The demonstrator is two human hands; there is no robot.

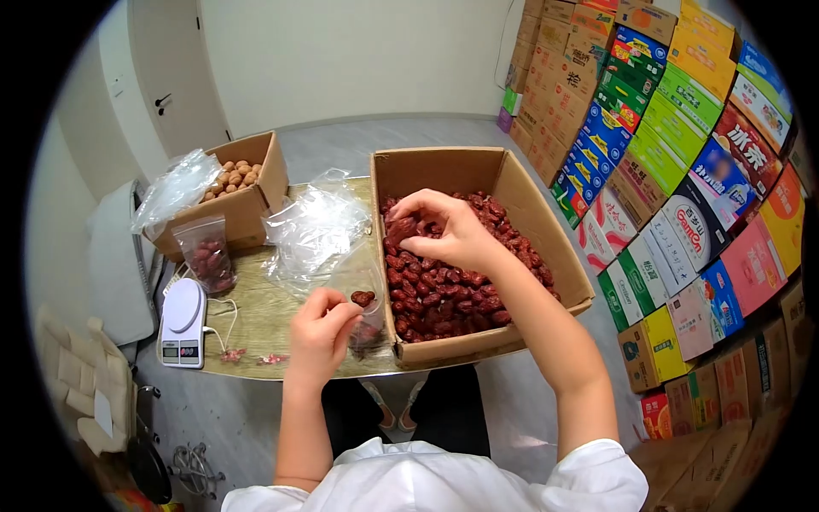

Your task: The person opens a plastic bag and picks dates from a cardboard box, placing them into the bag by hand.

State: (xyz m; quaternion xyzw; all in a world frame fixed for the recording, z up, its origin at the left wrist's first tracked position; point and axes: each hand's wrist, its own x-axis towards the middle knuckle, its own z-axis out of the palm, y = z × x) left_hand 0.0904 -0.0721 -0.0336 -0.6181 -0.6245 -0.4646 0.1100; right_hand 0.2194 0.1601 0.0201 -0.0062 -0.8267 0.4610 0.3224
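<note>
My right hand (pixel 452 229) is over the cardboard box of red dates (pixel 448 299), its fingers curled round dried red dates (pixel 401 229); how many is hidden. Lower down, my left hand (pixel 322 328) pinches the edge of a transparent plastic bag (pixel 351 277) that rests at the table's front, beside the box. Some dates (pixel 367 333) lie in the bottom of that bag, and one dark date (pixel 363 299) shows near its mouth, close to my left fingertips.
Loose plastic bags (pixel 316 226) are heaped on the table (pixel 256 320). To the left stand a white kitchen scale (pixel 182 311), a filled bag of dates (pixel 207 260) and a box of walnuts (pixel 243 224). Stacked cartons (pixel 674 222) line the right side; an office chair (pixel 81 384) is at left.
</note>
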